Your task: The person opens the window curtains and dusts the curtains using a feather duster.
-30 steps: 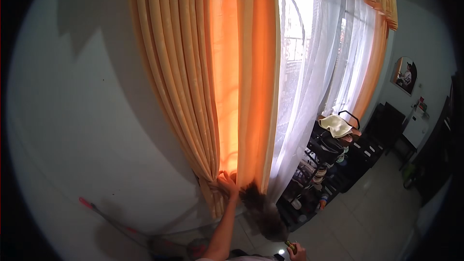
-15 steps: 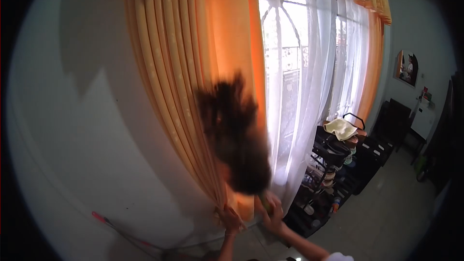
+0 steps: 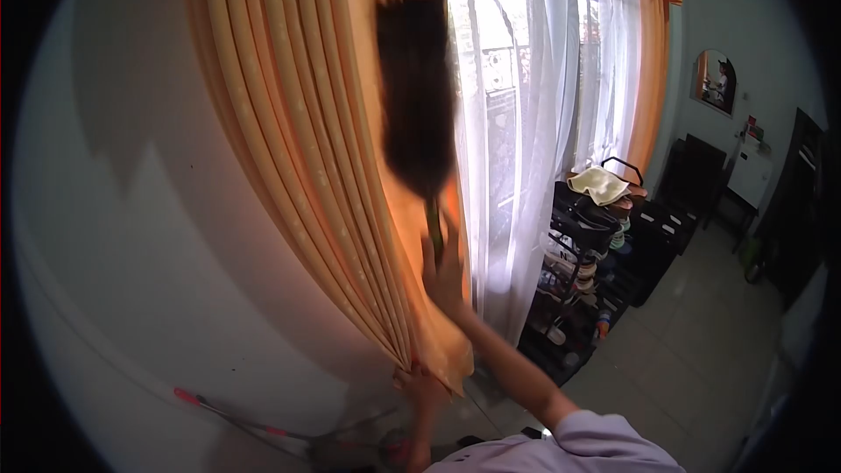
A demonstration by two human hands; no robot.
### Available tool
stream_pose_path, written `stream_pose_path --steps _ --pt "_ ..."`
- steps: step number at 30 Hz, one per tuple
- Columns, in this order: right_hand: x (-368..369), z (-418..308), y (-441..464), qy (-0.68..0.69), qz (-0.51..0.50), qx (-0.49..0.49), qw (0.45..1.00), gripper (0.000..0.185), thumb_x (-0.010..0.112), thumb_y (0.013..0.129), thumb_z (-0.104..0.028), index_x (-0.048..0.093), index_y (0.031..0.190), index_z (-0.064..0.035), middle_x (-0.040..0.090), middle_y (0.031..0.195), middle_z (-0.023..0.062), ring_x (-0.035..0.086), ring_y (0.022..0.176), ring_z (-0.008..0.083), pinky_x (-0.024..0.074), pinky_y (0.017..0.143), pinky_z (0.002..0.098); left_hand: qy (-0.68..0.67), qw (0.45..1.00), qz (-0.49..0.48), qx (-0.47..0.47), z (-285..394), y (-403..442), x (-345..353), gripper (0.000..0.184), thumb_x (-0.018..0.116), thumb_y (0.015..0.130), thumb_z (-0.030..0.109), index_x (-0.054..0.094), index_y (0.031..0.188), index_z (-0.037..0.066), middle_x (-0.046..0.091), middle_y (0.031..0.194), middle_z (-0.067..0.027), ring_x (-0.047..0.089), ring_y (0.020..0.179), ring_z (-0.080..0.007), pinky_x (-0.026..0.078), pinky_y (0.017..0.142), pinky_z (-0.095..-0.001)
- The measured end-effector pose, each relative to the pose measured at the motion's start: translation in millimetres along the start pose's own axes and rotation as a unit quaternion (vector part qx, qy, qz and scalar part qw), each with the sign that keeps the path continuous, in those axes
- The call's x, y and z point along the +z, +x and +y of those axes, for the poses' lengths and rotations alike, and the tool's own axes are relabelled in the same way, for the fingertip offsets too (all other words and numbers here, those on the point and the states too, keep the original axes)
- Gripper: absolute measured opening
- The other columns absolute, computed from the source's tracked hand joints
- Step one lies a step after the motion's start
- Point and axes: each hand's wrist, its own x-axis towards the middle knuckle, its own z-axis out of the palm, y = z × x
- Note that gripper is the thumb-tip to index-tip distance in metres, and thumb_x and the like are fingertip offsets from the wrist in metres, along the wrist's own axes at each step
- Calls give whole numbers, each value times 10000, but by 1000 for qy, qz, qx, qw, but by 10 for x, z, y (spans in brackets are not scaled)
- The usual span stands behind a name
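Note:
My right hand (image 3: 445, 267) is closed around the green handle of a dark feather duster (image 3: 416, 92). The duster points upward, its bristles in front of the inner part of the orange curtain (image 3: 298, 123); I cannot tell whether they touch the cloth. Lower down, my left hand (image 3: 422, 384) grips the gathered bottom edge of that curtain, drawing its folds together. Beside the duster, on the right, a sheer white curtain (image 3: 534, 123) hangs over the bright window.
A rack (image 3: 583, 254) crowded with shoes, a yellow cloth (image 3: 597, 185) on top, stands below the window. Along the floor by the left wall lies a pole with a pink handle (image 3: 186, 396). Farther right are a dark chair (image 3: 692, 175) and an arched mirror (image 3: 714, 83).
My right hand has raised the duster higher along the curtain, and its bristles have straightened out. My left hand keeps its hold on the curtain's lower edge. The view has shifted slightly.

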Motion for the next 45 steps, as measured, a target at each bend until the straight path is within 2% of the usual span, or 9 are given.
stream_pose_path --steps 1,4,6,9,15,27,35,41,45 --pt "-109 378 -562 -45 -21 55 997 508 505 1006 -246 306 1457 -125 503 621 95 456 491 180 340 470 359 -3 998 -59 1 -87 -91 -23 271 572 912 184 624 1139 45 418 1282 -317 378 1217 -468 290 1040 -505" --pt "-837 1114 -2234 -173 -69 51 981 501 524 976 -273 372 1415 -87 652 1057 256 633 987 467 507 858 472 -70 984 -151 -64 -737 -648 160 263 632 882 241 658 1082 72 472 1318 -298 381 1275 -465 293 1070 -525" --pt "-1525 1494 -3135 -262 -216 383 859 515 603 920 -285 448 1339 -29 665 1045 242 647 1012 419 511 849 464 -127 972 -170 -101 -1158 -992 31 306 672 854 268 656 1096 82 523 1303 -266 423 1259 -444 323 1060 -531" --pt "-2462 1498 -3417 -298 -231 395 838 406 633 902 -338 608 1127 -1 688 935 231 687 907 349 531 791 425 -63 977 -133 -151 -1935 -1450 97 290 679 846 279 663 1067 93 584 1196 -232 481 1178 -421 347 1046 -518" --pt "-2930 214 -2137 -298 -127 163 932 288 635 925 -284 577 1041 -26 593 648 111 591 514 180 446 495 337 -149 964 -41 -216 -1569 -1181 -763 217 631 874 218 643 994 38 595 1013 -169 532 995 -366 405 942 -461" --pt "-1238 -909 1722 -218 5 -407 887 286 520 972 -127 545 1255 -87 578 1105 175 579 991 353 465 816 425 -133 980 29 -145 -1595 -1750 -1224 233 605 904 200 622 1022 -1 600 993 -151 558 978 -321 437 833 -404" --pt "-468 626 1097 -268 -206 -268 902 223 536 944 -134 554 1166 -122 593 1022 163 602 921 380 485 724 493 -18 943 16 -331 -2182 -3103 -1370 319 631 914 296 643 1031 0 596 904 -149 577 827 -283 472 742 -398" --pt "-1879 3213 -1657 -519 -331 -297 730 349 541 853 -173 599 1188 -250 571 973 127 574 943 280 421 794 430 36 926 53 -372 -2423 -3624 -1358 292 595 945 253 681 1131 45 679 1061 -173 633 955 -336 496 879 -432" --pt "-2284 2939 -1947 -580 -485 -218 617 277 539 857 -203 602 1120 -260 534 874 84 546 861 248 400 760 425 -41 922 114 -369 -1566 -3277 -1483 276 598 944 215 669 1136 30 677 1054 -164 624 977 -322 485 898 -426"
